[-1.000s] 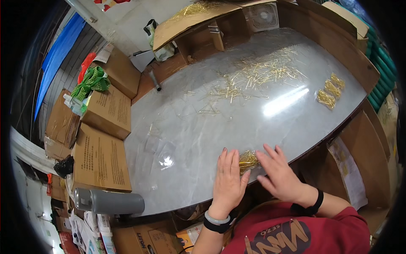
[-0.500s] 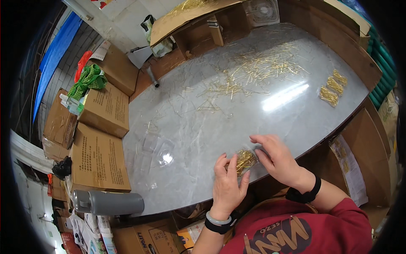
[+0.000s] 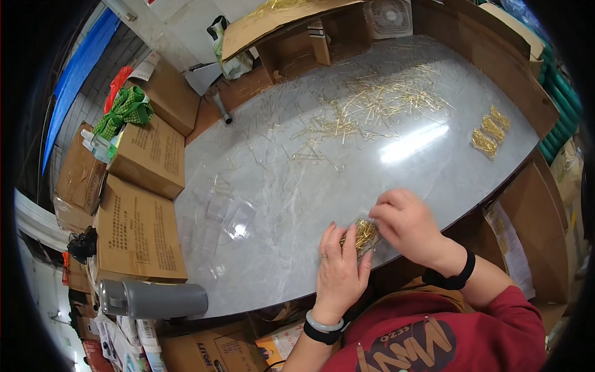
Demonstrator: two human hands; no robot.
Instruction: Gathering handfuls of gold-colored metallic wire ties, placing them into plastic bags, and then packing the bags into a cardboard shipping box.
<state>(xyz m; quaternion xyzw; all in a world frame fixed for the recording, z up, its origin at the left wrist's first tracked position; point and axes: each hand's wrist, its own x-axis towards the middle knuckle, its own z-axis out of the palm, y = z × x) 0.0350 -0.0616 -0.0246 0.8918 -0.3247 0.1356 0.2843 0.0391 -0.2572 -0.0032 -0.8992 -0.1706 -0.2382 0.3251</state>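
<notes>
A small transparent plastic bag of gold wire hooks (image 3: 367, 237) rests at the near edge of the grey table. My left hand (image 3: 339, 270) grips its left side, fingers over it and thumb along the near side. At the bag's upper right end, my right hand (image 3: 409, 228) has its fingertips pinched together on the plastic edge. Their tips are partly hidden by the hand itself. Beyond my hands, loose gold wire hooks (image 3: 396, 102) lie in a wide scatter. Flat transparent bags (image 3: 238, 217) lie to the left.
Several filled bags of hooks (image 3: 491, 131) sit at the table's right side. A grey bottle (image 3: 155, 299) lies at the near left corner, beside cardboard boxes (image 3: 141, 232). A cardboard shelf (image 3: 291, 53) and a white fan (image 3: 388, 17) stand at the back.
My right hand's fingers have drawn together from a spread pose onto the bag's upper end. The left hand stays at the bag. The view has shifted slightly.
</notes>
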